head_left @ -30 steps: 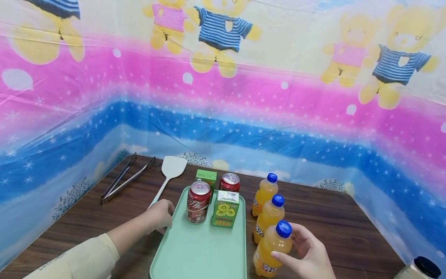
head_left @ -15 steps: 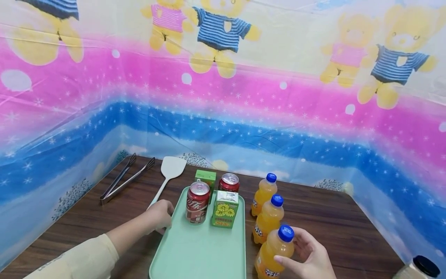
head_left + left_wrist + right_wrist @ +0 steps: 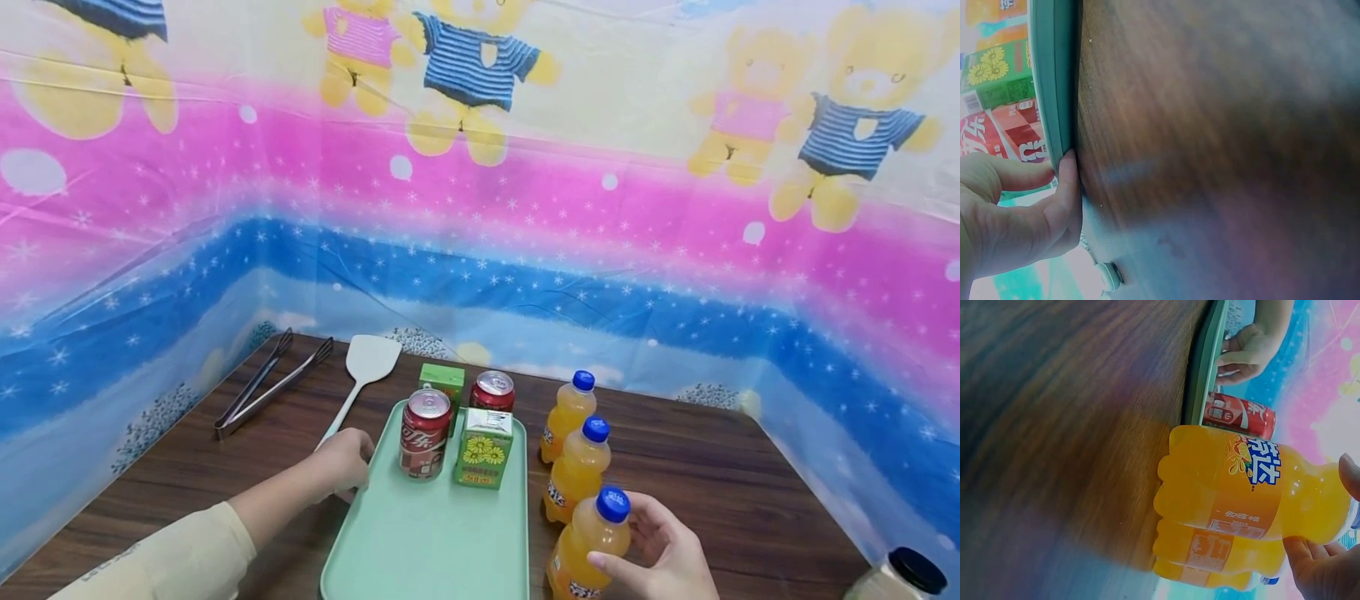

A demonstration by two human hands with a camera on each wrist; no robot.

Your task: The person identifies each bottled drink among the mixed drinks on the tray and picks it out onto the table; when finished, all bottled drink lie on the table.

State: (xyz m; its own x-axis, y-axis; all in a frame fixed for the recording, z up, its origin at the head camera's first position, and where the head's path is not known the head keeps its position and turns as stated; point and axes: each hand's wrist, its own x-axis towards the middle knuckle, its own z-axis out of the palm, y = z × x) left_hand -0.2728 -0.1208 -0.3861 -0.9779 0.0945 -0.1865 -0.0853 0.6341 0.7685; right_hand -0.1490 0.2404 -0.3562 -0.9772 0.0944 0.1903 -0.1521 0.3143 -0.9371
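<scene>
My left hand (image 3: 343, 465) pinches the left rim of a green tray (image 3: 427, 550) between thumb and fingers, seen close in the left wrist view. My right hand (image 3: 663, 550) holds the nearest orange soda bottle (image 3: 588, 546), thumb on one side and fingers on the other, below its blue cap. This bottle stands upright just right of the tray. Two similar bottles, a middle bottle (image 3: 579, 467) and a far bottle (image 3: 568, 417), line up behind it. Toward the tray's far end stand a red cola can (image 3: 425, 437) and a green drink carton (image 3: 483, 454).
A second green carton (image 3: 442, 379) and another red can (image 3: 492, 390) stand at the tray's far end. Left of it lie a white spatula (image 3: 371, 360) and metal tongs (image 3: 273, 387). A black-lidded jar (image 3: 900, 575) is at the right edge. Patterned cloth (image 3: 525, 217) surrounds the table.
The nearest orange soda bottle has shifted slightly toward me with my right hand, widening its gap from the middle bottle. My left hand stays on the tray rim.
</scene>
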